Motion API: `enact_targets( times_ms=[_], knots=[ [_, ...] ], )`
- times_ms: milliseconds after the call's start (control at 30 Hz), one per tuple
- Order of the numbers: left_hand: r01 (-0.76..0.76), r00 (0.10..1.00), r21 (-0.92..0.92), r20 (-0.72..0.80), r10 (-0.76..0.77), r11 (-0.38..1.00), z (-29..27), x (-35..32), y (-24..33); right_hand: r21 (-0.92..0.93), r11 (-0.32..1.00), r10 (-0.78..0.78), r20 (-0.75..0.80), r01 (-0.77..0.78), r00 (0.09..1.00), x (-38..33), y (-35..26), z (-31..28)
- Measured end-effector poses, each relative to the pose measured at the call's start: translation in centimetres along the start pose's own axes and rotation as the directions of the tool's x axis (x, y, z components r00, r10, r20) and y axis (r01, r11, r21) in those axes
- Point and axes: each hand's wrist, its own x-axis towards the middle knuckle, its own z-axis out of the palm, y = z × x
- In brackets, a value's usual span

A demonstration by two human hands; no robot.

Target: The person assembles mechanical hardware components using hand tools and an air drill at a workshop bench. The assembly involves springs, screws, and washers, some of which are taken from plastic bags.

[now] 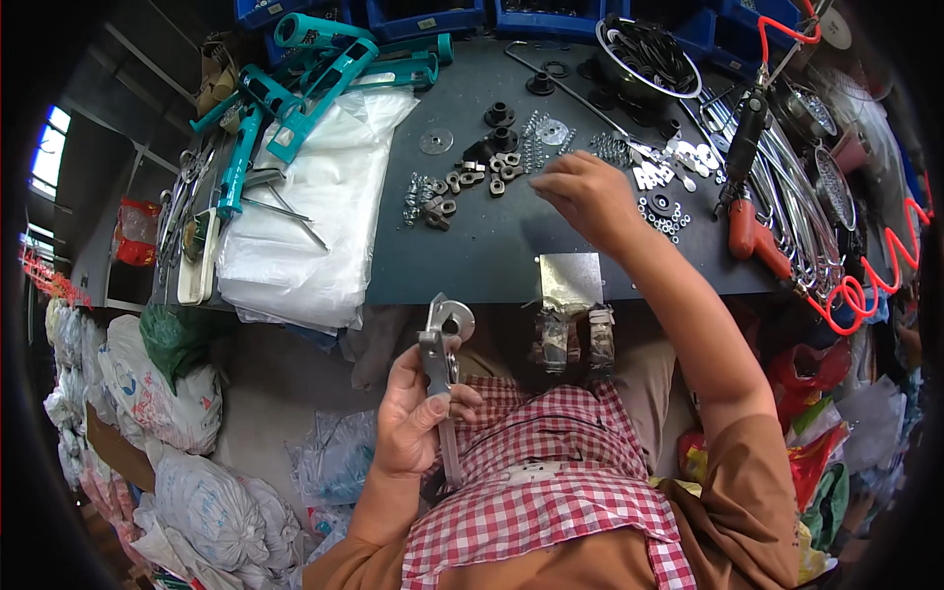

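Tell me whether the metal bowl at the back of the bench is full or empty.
Full: the metal bowl is heaped above its rim with black rubber rings.

Teal caulking guns point(295, 88) lie piled on clear plastic sheeting point(305, 206), well to the left of the reaching hand. A bowl of black rings point(649, 57) sits beyond it, with blue bins point(433, 15) along the bench's far edge. A red-handled tool point(752, 231) and a red coiled hose point(865, 285) lie to its right, beside steel wire loops point(787, 197). Filled sacks point(167, 393) crowd the floor, left of the lower hand.
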Motion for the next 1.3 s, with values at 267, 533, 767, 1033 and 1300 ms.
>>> enact_targets(
  times_ms=[267, 533, 767, 1033, 1300],
  knots=[
    [-0.016, 0.999, -0.207, -0.040, 0.008, 0.978, -1.1, -1.2, -0.1, -0.213, 0.974, 0.132, 0.241, -0.080, 0.962, 3.5, 0.6, 4.1],
    [-0.015, 0.994, -0.432, 0.090, 0.059, 0.902, -0.5, 0.7, 1.4, 0.776, -0.037, 0.351, 0.600, -0.630, 0.719, -0.7, -10.8, -2.5],
    [0.025, 0.982, -0.377, 0.181, 0.047, 0.926, 2.7, 0.8, 0.8, 0.821, 0.013, 0.445, 0.506, -0.571, 0.739, -3.5, -14.3, -4.6],
    [0.009, 0.980, -0.302, 0.191, 0.051, 0.953, 4.8, 0.2, 0.1, 0.860, -0.116, 0.476, 0.487, -0.497, 0.732, -5.5, -14.3, -5.3],
    [0.002, 0.993, -0.138, 0.118, 0.014, 0.990, 6.3, 0.7, -0.9, 0.860, -0.307, 0.443, 0.508, -0.407, 0.739, -7.5, -13.7, -5.3]
  ],
)
